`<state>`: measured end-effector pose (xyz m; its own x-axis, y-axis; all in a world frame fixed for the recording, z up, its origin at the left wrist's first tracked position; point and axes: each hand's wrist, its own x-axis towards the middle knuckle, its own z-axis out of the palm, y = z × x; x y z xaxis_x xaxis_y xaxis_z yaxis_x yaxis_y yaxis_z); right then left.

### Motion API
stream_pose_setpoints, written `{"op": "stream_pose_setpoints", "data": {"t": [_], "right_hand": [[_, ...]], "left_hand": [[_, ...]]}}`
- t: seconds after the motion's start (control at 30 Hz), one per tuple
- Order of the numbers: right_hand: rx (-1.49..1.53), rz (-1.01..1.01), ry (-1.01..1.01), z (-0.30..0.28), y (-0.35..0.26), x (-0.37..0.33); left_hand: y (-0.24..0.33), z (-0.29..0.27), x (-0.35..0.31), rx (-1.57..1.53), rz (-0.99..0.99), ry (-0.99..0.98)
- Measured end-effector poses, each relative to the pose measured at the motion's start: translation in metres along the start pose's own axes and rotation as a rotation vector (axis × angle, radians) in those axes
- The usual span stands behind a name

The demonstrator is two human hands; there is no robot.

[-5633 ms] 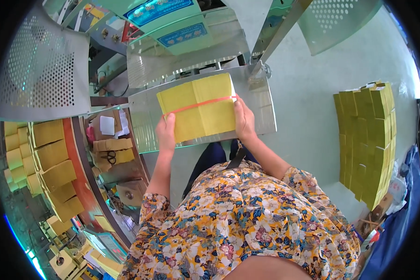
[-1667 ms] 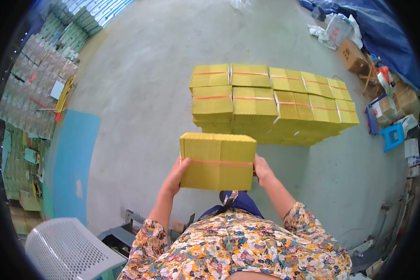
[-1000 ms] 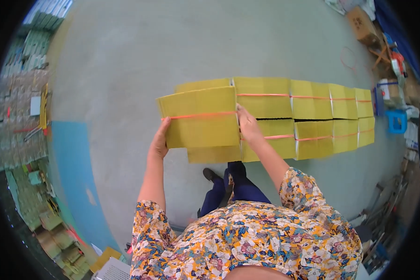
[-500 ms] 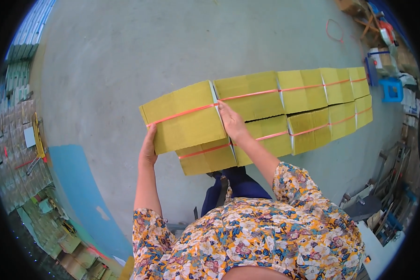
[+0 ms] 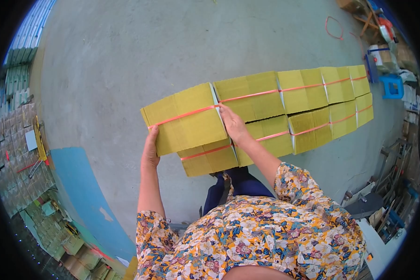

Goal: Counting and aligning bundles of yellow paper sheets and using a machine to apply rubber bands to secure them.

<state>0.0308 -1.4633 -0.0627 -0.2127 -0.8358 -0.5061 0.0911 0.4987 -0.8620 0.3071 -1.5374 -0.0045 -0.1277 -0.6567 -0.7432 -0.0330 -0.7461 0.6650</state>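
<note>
A yellow cardboard bundle, tied round with a pink strap, sits at the left end of two rows of similar strapped bundles. My left hand grips its left end, thumb on top near the strap. At the bundle's right end my right hand is closed on it, fingertips at the strap by the white edge; part of the fingers is hidden in the gap. Partly beneath and nearer me lies another bundle. Right of my right hand, the far-row bundle stands beside the held one.
Stacks of brown packages line the left side, beside a blue patch on the grey floor. On the right stand a blue stool and assorted metal pieces. A loose pink strap loop lies at the far right.
Both hands keep the same hold on the end bundle. The bundle and hands appear shifted very slightly right and toward me.
</note>
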Motion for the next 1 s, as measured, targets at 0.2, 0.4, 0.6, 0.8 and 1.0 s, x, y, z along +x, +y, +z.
{"op": "stream_pose_setpoints", "data": {"t": [0.2,0.4,0.6,0.8,1.0], "right_hand": [[-0.082,-0.051,0.003,0.003,-0.018,-0.006],[0.044,0.198,-0.014,-0.007,-0.038,-0.019],[0.16,0.121,0.006,-0.019,-0.036,-0.012],[0.175,0.03,0.041,-0.009,-0.047,-0.02],[0.229,0.072,0.043,0.015,-0.055,-0.031]], "left_hand": [[-0.004,-0.004,-0.003,-0.099,0.075,-0.043],[-0.027,-0.009,0.004,-0.358,0.207,0.149],[-0.07,-0.053,0.0,-0.551,0.248,0.368],[-0.089,-0.061,0.007,-0.616,0.139,0.289],[-0.055,-0.05,0.008,-0.411,0.256,0.003]]}}
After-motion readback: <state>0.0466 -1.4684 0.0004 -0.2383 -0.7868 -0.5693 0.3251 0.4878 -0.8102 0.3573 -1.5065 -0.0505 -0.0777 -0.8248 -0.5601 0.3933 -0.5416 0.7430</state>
